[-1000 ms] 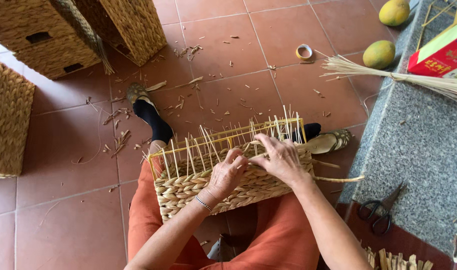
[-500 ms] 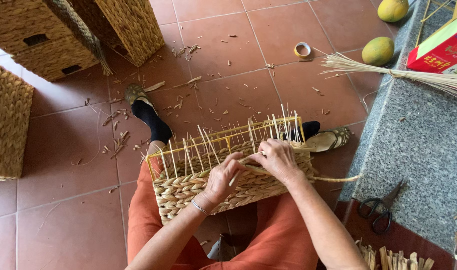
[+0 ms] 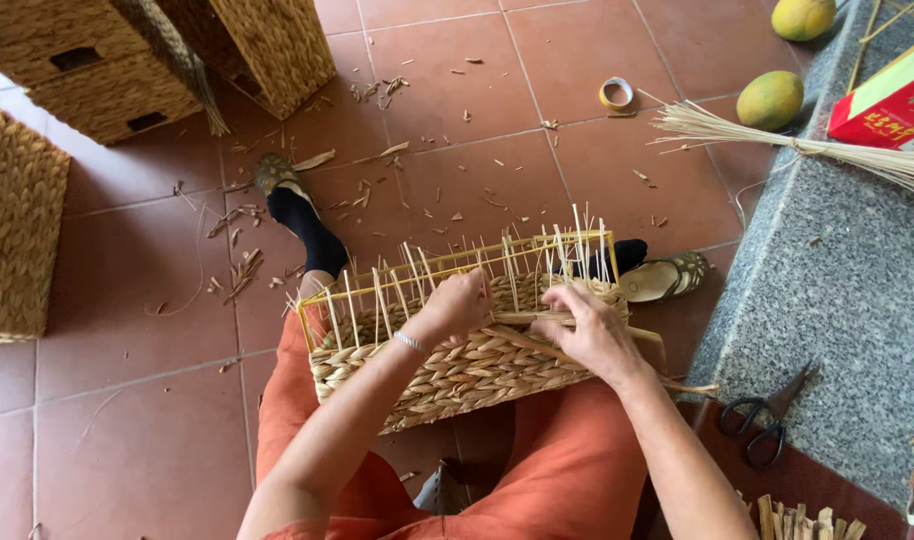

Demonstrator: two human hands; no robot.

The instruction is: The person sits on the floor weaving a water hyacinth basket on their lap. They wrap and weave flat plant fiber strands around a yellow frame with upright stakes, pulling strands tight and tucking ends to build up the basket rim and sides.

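Tan braided basket [image 3: 457,375] on yellow frame [image 3: 457,262], orange trousers [image 3: 567,470], terracotta floor tiles [image 3: 127,300], speckled grey stone ledge [image 3: 837,290]

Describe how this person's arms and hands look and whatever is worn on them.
Both forearms are bare, with no sleeves in view. The left hand has a thin silvery bracelet at the wrist. The right hand shows no gloves, and no rings can be made out.

Finished woven baskets [image 3: 87,60] stand at upper left of the frame. A tape roll [image 3: 616,93] lies on the tiled floor [image 3: 137,440] at upper centre. Scissors [image 3: 767,420] rest on the grey counter [image 3: 837,280] at lower right; two green fruits [image 3: 770,99] lie at upper right.
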